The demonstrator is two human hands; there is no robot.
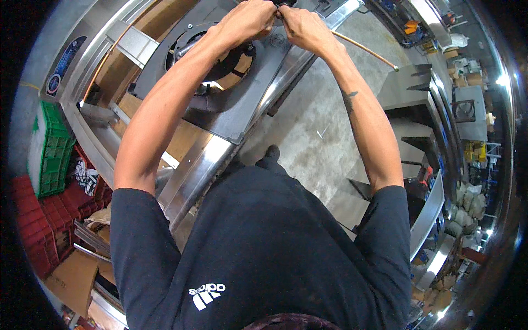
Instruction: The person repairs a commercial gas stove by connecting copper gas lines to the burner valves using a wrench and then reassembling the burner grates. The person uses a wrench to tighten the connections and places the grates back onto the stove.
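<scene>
At the top edge of the head view my two hands meet, fingers closed. My left hand point(248, 23) and my right hand point(306, 28) pinch at a small dark part between them, too hidden to name. Below them lies a dark grey metal panel point(220, 121) with a large round opening and a black ring point(240, 65) set in it. The panel rests on a shiny steel frame point(199, 168). A thin copper-coloured tube point(366, 49) sticks out past my right hand over the floor.
Another copper-coloured tube point(105, 60) runs along the frame's left side. Green crates point(55, 148) and red crates point(36, 220) stand at left, above a cardboard box point(71, 278). Bent sheet-metal pieces point(407, 91) stack at right, before cluttered shelving. Concrete floor point(308, 126) lies between.
</scene>
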